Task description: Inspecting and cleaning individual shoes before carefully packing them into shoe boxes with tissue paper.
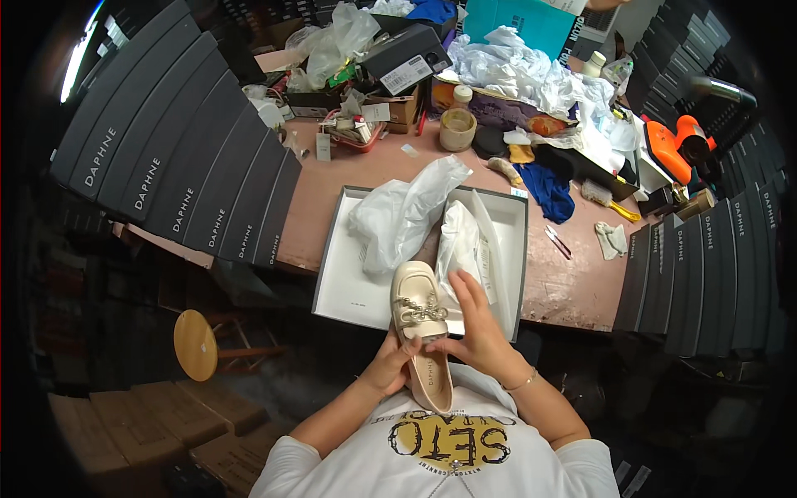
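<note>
A cream loafer (419,286) with a bow-shaped chain trim is held toe-away in front of my chest. My left hand (388,363) is closed around its left side, the thumb near the foot opening. On the other side, my right hand (484,336) has its fingers stretched apart and its thumb touching the shoe by the opening. Just beyond lies an open shoebox (339,292), white inside with a dark rim. It contains crumpled white tissue paper (398,217) at left and a white-wrapped bundle (462,241) at right; what is wrapped inside is hidden.
Stacked dark shoeboxes (158,158) flank the pinkish table (573,286) at left, with more dark boxes (706,274) at right. Past the open box are a jar (457,130), a blue cloth (548,192), a yellow-handled brush (610,201) and small scissors (558,241). A round stool (195,345) stands lower left.
</note>
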A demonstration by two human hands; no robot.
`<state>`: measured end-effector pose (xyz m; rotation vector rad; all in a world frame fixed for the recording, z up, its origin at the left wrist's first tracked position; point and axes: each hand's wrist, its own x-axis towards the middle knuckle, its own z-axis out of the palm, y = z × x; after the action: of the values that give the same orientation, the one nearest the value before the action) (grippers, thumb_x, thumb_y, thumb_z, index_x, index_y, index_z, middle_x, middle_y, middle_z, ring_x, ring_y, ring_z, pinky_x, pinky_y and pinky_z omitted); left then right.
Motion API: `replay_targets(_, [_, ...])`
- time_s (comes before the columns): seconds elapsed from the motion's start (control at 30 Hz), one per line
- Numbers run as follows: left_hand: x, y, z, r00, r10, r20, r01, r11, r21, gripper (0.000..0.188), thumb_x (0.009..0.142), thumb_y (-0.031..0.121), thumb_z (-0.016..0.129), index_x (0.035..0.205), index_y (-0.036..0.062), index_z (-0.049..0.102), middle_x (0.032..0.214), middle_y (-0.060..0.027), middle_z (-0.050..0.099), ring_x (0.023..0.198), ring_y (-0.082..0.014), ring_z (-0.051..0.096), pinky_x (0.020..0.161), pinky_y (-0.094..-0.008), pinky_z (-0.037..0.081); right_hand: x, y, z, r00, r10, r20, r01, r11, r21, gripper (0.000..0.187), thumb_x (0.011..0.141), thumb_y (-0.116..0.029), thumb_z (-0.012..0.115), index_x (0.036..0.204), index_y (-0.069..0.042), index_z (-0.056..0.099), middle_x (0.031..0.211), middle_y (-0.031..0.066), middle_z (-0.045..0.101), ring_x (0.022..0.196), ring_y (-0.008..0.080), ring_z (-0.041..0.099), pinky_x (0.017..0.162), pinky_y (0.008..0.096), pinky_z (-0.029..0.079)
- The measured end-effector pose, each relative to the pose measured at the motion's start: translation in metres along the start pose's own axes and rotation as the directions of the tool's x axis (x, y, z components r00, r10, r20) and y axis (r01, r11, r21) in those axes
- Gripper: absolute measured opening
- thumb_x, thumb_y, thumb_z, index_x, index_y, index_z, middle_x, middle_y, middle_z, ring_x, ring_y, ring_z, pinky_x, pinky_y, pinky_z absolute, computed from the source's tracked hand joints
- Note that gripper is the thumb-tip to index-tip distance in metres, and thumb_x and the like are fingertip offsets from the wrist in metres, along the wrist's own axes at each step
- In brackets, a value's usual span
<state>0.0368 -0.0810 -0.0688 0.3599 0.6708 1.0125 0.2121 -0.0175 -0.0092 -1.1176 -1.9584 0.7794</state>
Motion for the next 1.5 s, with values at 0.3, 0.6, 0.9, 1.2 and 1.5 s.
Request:
replay_targets(0.3, [0.021, 0.039, 0.013, 0.992, 0.108, -0.072, -0.099, 0.987, 0.127, 0.055, 0.089, 0.018, 0.060, 0.137, 0.0065, 0.035, 0.123, -0.0120, 0.054, 0.108, -0.0272, 0.059, 0.093, -0.0415, 0.051, 0.045, 0.017, 0.017, 0.965, 0.019, 0.260, -0.076, 0.975, 0.210, 0.089, 0.076, -0.010, 0.073, 0.147, -0.005, 0.021, 0.139, 0.0235, 0.037, 0.126, 0.0361, 0.043, 0.100, 0.0387, 0.041])
replay_targets(0.6, [0.089, 0.097, -0.001, 0.817, 0.566, 0.106, -0.404, 0.431, 0.807, 0.085, 0.086, 0.020, 0.068, 0.148, 0.0019, 0.013, 0.149, -0.0213, 0.027, 0.139, -0.0276, 0.026, 0.113, -0.0449, 0.018, 0.021, 0.129, 0.025, 0.865, 0.489, 0.112, -0.452, 0.856, -0.251, 0.060, 0.080, -0.030, 0.071, 0.121, 0.007, 0.048, 0.096, 0.0218, 0.063, 0.086, 0.0352, 0.063, 0.078, 0.0369, 0.051])
replay_targets(0.9, [0.061, 0.013, 0.032, 0.864, 0.492, 0.107, -0.442, 0.640, 0.628, 0.104, 0.078, 0.035, 0.078, 0.148, 0.0009, 0.009, 0.150, -0.0220, 0.022, 0.141, -0.0297, 0.021, 0.113, -0.0408, 0.021, 0.020, 0.071, 0.003, 0.831, 0.532, 0.164, -0.344, 0.260, 0.902, 0.031, 0.099, -0.024, 0.052, 0.115, 0.001, 0.055, 0.105, 0.0068, 0.063, 0.093, 0.0106, 0.059, 0.081, 0.0258, 0.048])
replay_targets(1.2, [0.063, 0.056, 0.026, 0.933, 0.354, 0.062, -0.347, 0.840, 0.418, 0.103, 0.078, 0.036, 0.078, 0.149, 0.0028, 0.012, 0.148, -0.0186, 0.025, 0.134, -0.0255, 0.032, 0.108, -0.0363, 0.031, 0.029, 0.040, -0.029, 0.950, 0.273, 0.148, -0.303, 0.923, 0.239, 0.027, 0.094, -0.025, 0.058, 0.103, 0.000, 0.060, 0.080, 0.0108, 0.066, 0.073, 0.0135, 0.062, 0.065, 0.0305, 0.048])
replay_targets(1.5, [0.091, 0.044, 0.025, 0.802, 0.469, -0.370, -0.515, 0.857, -0.028, 0.047, 0.089, 0.025, 0.058, 0.129, 0.0034, 0.047, 0.120, -0.0071, 0.057, 0.108, -0.0220, 0.057, 0.095, -0.0372, 0.046, 0.033, 0.016, 0.007, 0.915, -0.388, -0.107, 0.340, 0.887, -0.312, 0.022, 0.079, -0.009, 0.068, 0.100, -0.004, 0.064, 0.086, 0.0090, 0.061, 0.077, 0.0297, 0.060, 0.066, 0.0371, 0.048])
